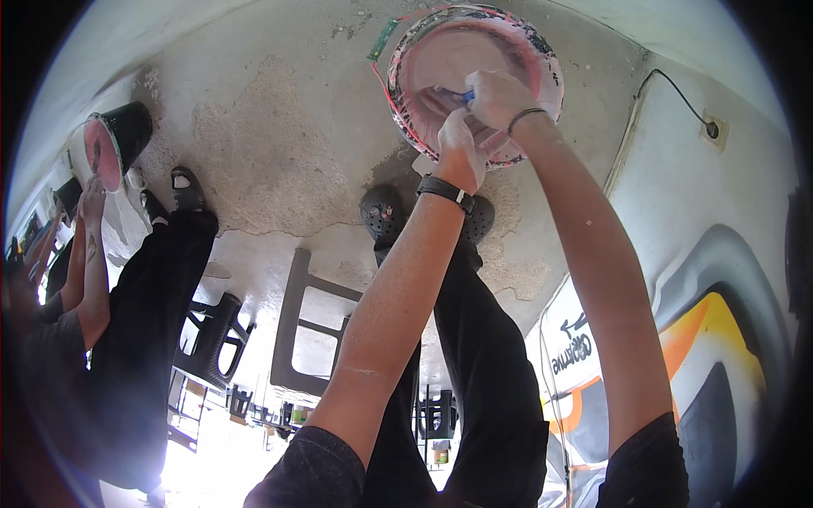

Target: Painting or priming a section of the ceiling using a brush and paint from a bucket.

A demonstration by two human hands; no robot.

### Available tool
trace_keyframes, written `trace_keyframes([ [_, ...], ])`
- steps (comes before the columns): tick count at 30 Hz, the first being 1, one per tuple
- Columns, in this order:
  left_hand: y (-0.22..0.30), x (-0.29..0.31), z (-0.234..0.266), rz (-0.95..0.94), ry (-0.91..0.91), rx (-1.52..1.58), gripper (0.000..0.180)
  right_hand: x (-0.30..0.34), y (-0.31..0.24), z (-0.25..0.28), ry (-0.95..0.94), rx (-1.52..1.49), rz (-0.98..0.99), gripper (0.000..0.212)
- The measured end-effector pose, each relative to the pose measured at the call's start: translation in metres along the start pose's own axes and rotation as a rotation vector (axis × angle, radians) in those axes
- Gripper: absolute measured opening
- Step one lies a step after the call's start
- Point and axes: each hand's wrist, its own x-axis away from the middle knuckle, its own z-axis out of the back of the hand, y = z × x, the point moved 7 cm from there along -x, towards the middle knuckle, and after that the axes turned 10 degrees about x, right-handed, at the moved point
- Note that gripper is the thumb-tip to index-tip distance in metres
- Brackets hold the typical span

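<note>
Both my hands are over a round bucket at the top. Its rim is splattered, and a smooth pinkish-grey mix fills it. My right hand, coated in whitish residue, is closed on a small blue object; only a bit of it shows between the fingers, and its kind is hidden. My left hand, also coated, is just below, its fingers drawn together close to the blue object. Whether it holds anything I cannot make out. The bucket's wire handle with a green grip hangs outside the rim.
To the left another person's hand reaches into a tilted dark bucket with a pink inside. Grey plastic stools stand behind me. A painted wall with a cable runs along the right.
</note>
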Motion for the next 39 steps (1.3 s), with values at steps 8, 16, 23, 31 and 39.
trace_keyframes([
  [8,-0.002,-0.002,0.011,0.001,0.04,-0.029,0.041,-0.024,0.011,-0.028,0.202,0.107,-0.03,0.022],
  [16,-0.006,-0.025,0.002,-0.013,0.032,-0.088,0.049,-0.03,0.01,-0.002,0.229,0.213,-0.019,0.022],
  [23,0.024,-0.039,-0.011,-0.085,0.033,-0.153,0.052,-0.006,0.037,-0.015,0.427,0.213,-0.141,0.026],
  [31,0.021,-0.022,0.031,-0.059,0.122,-0.407,0.048,0.019,0.014,-0.065,0.277,0.241,-0.181,0.046],
  [39,0.007,-0.049,0.05,-0.168,0.168,-0.555,0.03,0.034,0.015,-0.062,0.173,0.005,-0.157,0.02],
])
